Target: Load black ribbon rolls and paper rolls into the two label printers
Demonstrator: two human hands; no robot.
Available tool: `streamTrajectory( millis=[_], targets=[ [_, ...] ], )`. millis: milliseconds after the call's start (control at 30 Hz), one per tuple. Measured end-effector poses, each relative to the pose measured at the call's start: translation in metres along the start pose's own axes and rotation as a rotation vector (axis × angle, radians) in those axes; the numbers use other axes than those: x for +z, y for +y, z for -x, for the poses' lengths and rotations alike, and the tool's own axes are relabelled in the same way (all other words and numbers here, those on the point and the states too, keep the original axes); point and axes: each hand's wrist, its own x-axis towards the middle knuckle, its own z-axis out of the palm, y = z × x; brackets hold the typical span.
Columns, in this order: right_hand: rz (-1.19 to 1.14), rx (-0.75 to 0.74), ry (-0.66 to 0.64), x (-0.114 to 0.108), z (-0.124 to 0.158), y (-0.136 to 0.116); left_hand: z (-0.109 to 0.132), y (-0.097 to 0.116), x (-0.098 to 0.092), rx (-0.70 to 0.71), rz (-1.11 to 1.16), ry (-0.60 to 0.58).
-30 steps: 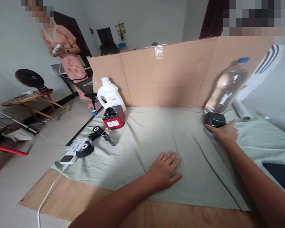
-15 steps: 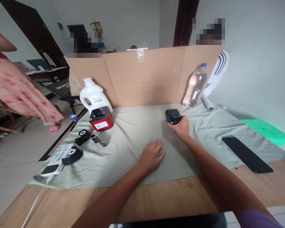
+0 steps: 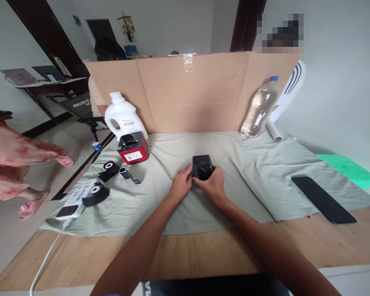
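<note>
A small black boxy device (image 3: pixel 202 161), like a portable printer, rests on the grey-green cloth in front of me. My right hand (image 3: pixel 214 185) grips it at its right and near sides, the thumb across the front. Against its left side is my left hand (image 3: pixel 181 181), with the fingers along that side, so the device sits between both hands. Part of its near face is hidden by my right thumb. To the left stands a red and black printer-like box (image 3: pixel 133 149) with a white label.
A cardboard screen (image 3: pixel 191 98) closes off the back. A white jug (image 3: pixel 123 115) and a clear bottle (image 3: pixel 260 109) stand before it. At left lie black rolls (image 3: pixel 95 194) and a white power strip (image 3: pixel 75 203); at right, a black slab (image 3: pixel 323 200). People are beyond the table.
My right hand has brought the black device left and nearer to me. My left hand has moved forward from the bare cloth to the device's left side. A person at left has shifted.
</note>
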Motion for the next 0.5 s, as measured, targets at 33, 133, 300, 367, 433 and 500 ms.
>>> streamTrajectory(
  millis=[33,133,300,367,433,500],
  targets=[
    [0.016,0.006,-0.006,0.0,0.0,0.001,0.0,0.0,0.001,-0.007,-0.008,-0.01],
    [0.06,0.037,-0.043,0.002,0.003,0.002,0.0,-0.002,0.003,-0.032,-0.029,-0.012],
    [0.008,0.043,-0.091,0.0,-0.001,0.012,-0.001,-0.008,0.003,-0.076,-0.054,-0.037],
    [-0.145,0.017,-0.109,-0.002,-0.013,0.021,-0.002,-0.008,0.003,-0.091,-0.061,-0.051],
    [-0.31,-0.046,-0.156,-0.004,-0.029,0.028,-0.003,-0.006,0.004,-0.111,-0.076,-0.051],
    [-0.395,-0.118,-0.218,-0.005,-0.042,0.033,-0.003,-0.004,0.004,-0.131,-0.098,-0.051]
  ],
)
